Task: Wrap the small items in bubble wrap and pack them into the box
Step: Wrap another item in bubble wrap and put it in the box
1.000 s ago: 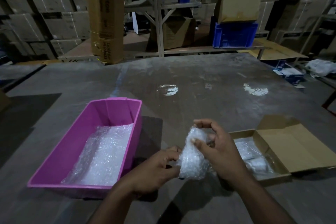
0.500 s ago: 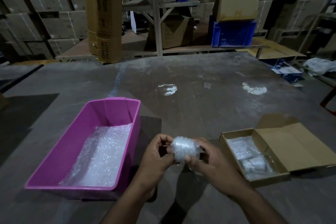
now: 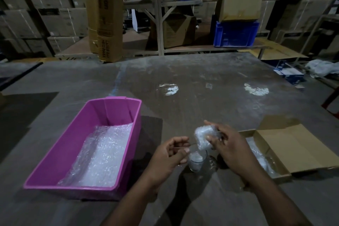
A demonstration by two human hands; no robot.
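The worktop is carrying a pink bin and an open cardboard box; a tall carton behind is showing "Crompton". The right hand is gripping a bubble-wrapped item above the worktop, while the left hand is pinching a thin strip, perhaps tape.

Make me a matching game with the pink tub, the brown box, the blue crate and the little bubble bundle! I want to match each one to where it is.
Things:
1. pink tub
2. cardboard box
3. blue crate
4. wrapped bundle

Places:
A. in the right hand
B. on the table's left side
C. on the far shelf
D. on the table's right side, lid open

Pairs: 1-B, 2-D, 3-C, 4-A
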